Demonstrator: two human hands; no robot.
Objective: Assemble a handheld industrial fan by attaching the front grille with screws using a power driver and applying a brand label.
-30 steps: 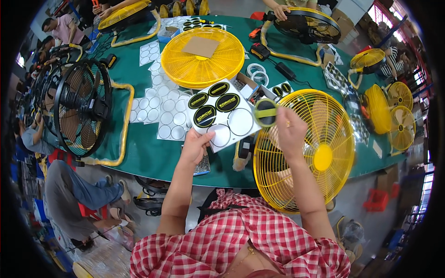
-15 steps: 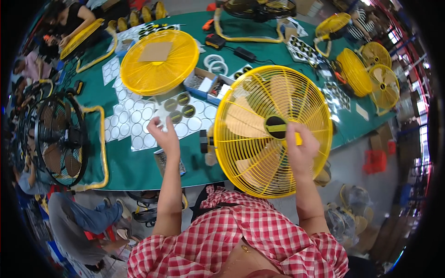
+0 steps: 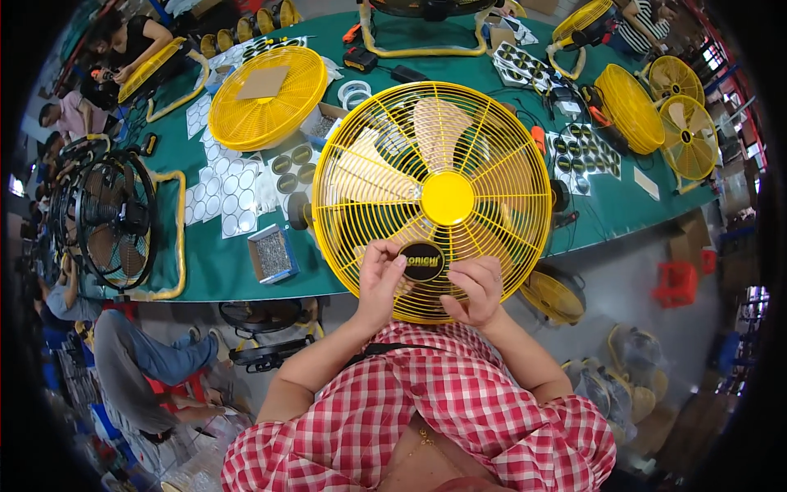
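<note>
A round black badge with yellow lettering is pinched at its left edge by the thumb and fingers of my left hand. Close by its right edge is my right hand, fingers bent, with the thumb apart from the index finger; whether a fingertip touches the badge I cannot tell. Both hands are in front of the lower part of a big fan with a yellow wire guard. The fan's hub shows plain yellow, above the badge. Tan blades show through the guard.
Sheets of round white labels and black badges lie left of the fan on the green table. A box of small parts sits near the front edge. Another yellow guard and a black fan stand left. Other people work around.
My left hand has come right from over the label sheets to grip the badge. The badge, earlier over the hub by my right hand, is now lower. The fan appears further left, facing me more squarely.
</note>
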